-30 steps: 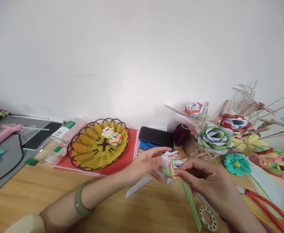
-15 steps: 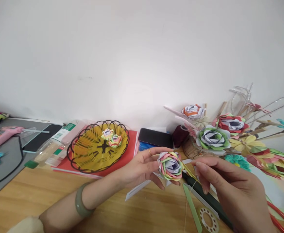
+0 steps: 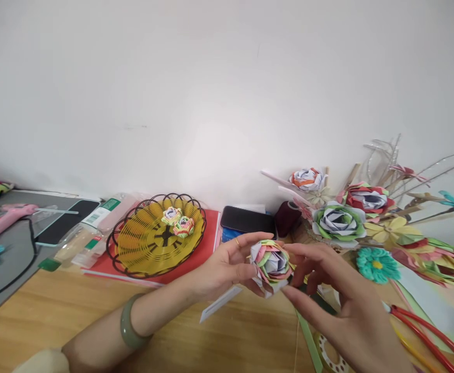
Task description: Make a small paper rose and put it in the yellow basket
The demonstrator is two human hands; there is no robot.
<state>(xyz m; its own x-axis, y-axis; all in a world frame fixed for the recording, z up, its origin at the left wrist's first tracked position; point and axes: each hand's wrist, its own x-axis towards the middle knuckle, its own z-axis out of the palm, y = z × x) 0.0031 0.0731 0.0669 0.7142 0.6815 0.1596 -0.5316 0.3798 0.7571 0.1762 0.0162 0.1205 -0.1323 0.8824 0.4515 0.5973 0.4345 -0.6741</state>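
A paper flower (image 3: 271, 263) with white, pink, green and yellow petals is held above the wooden table. My left hand (image 3: 236, 264) grips its left side, thumb in front and fingers behind. On the other side, my right hand (image 3: 335, 295) has its index finger at the upper right petals and its thumb at the lower right edge. The right hand's other fingers curl behind and are partly hidden. Below the hands lie a white paper strip (image 3: 221, 304), a green paper strip (image 3: 309, 339) and a roll of tape (image 3: 330, 355), partly covered by my right hand.
A yellow woven basket (image 3: 141, 243) with two small paper flowers sits on red paper (image 3: 211, 235). Phones (image 3: 248, 220), a pink glue gun (image 3: 11, 217) and plastic packaging (image 3: 98, 223) lie around it. Several paper flowers (image 3: 339, 223) and red-handled scissors (image 3: 424, 331) are at the right.
My right hand has moved left from the yellow strips beside the flower onto the flower's right edge. The flower has turned and tilted slightly in my left hand.
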